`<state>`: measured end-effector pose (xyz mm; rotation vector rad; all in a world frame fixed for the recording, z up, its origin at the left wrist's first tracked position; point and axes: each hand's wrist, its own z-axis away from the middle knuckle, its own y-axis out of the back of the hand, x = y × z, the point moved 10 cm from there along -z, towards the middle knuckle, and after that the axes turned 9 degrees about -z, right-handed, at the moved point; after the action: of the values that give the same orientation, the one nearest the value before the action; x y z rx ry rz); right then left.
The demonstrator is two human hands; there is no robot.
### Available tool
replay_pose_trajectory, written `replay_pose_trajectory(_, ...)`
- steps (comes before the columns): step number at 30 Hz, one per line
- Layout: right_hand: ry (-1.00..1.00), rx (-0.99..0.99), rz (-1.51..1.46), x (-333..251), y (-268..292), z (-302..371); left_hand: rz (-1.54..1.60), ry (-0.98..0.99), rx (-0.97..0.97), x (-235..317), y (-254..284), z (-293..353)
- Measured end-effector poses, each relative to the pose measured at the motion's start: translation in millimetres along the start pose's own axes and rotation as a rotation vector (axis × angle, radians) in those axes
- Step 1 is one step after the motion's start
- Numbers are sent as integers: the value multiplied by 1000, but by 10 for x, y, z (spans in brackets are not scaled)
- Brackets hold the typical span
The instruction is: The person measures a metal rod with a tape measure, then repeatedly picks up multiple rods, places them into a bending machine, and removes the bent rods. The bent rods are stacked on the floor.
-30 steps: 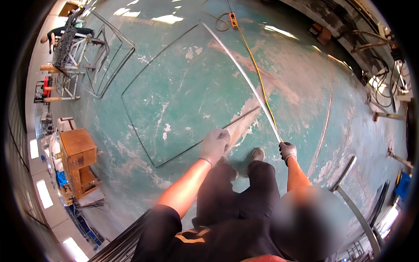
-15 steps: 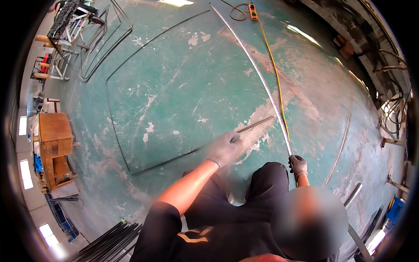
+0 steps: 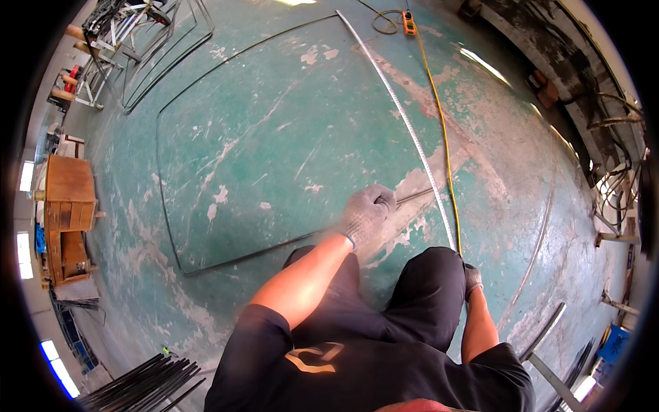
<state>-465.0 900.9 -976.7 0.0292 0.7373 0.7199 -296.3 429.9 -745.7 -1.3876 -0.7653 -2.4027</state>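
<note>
A thin dark metal rod, bent into a large open frame, lies on the green floor. My left hand, in a grey knit glove, is closed around its near side, close to the rod's free end. A white tape measure stretches from the frame's far end back toward my right knee, crossing near the rod's free end. At its near end is my gloved right hand, its fingers mostly hidden behind the knee. The tape runs into that hidden spot.
Beside the tape runs a yellow cord with an orange handheld device. A wooden cabinet stands left, and dark rods lie lower left. More bent frames lean upper left. Heavy machinery lines the upper right.
My left hand has shifted slightly right and away from me along with the rod. My right hand has drawn back toward me, and my knee now covers its fingers. The view has turned slightly.
</note>
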Motion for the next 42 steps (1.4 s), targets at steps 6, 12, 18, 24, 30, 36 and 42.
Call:
replay_pose_trajectory(6, 22, -31, 53, 150, 53, -73, -20, 26, -21, 10, 21, -7)
replay_pose_trajectory(12, 39, -46, 95, 272, 53, -120, 28, 14, 28, -150, 79, -104)
replay_pose_trajectory(18, 93, -138, 244, 554, 138, -328, 1, 17, 50, -97, 153, -63)
replay_pose_trajectory(24, -25, -37, 70, 945, 311, -556, 31, 15, 65, -190, 193, -114)
replay_pose_trajectory(30, 104, -35, 145, 987, 337, -534, -3, 40, 46, -175, 224, -75)
replay_pose_trajectory(36, 152, 0, 546, 523, 282, -262, -187, 55, 49, -232, 218, -169)
replay_pose_trajectory(42, -163, 145, 113, 440, 290, -146, -59, 89, 73, -96, 236, -63)
